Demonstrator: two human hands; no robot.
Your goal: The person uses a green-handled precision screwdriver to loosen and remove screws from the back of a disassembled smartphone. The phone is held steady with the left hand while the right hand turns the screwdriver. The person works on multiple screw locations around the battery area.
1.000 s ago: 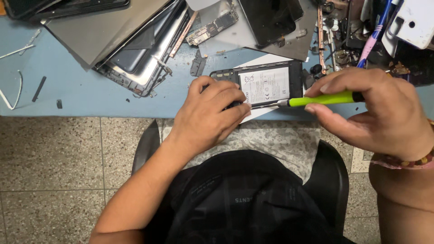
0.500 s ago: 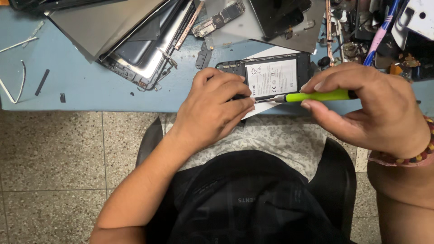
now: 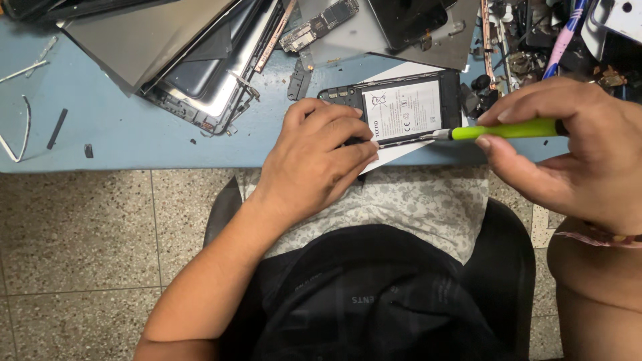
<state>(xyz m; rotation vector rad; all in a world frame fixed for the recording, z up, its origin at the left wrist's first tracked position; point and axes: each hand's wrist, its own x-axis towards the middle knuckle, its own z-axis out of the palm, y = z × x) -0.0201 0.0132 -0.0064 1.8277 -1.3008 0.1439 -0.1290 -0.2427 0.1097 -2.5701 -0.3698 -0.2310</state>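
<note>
An opened black phone [image 3: 401, 103] with a white-labelled battery lies face down on a white sheet at the near edge of the blue table [image 3: 134, 144]. My left hand [image 3: 317, 157] rests on the phone's left end and pins it down, fingers curled over its lower corner. My right hand [image 3: 575, 147] grips a green-handled screwdriver [image 3: 501, 130]. Its metal tip touches the phone's lower edge just below the battery.
Dismantled tablet shells and screens [image 3: 194, 60] are piled at the table's back left. A loose circuit board [image 3: 321, 23] lies behind the phone. Cluttered tools and parts [image 3: 535, 47] crowd the back right. Thin white strips [image 3: 23, 127] lie at far left. Tiled floor below.
The view has shifted a little, so the table and phone sit higher in the frame. Both hands keep their hold, and the screwdriver tip stays at the phone's lower edge.
</note>
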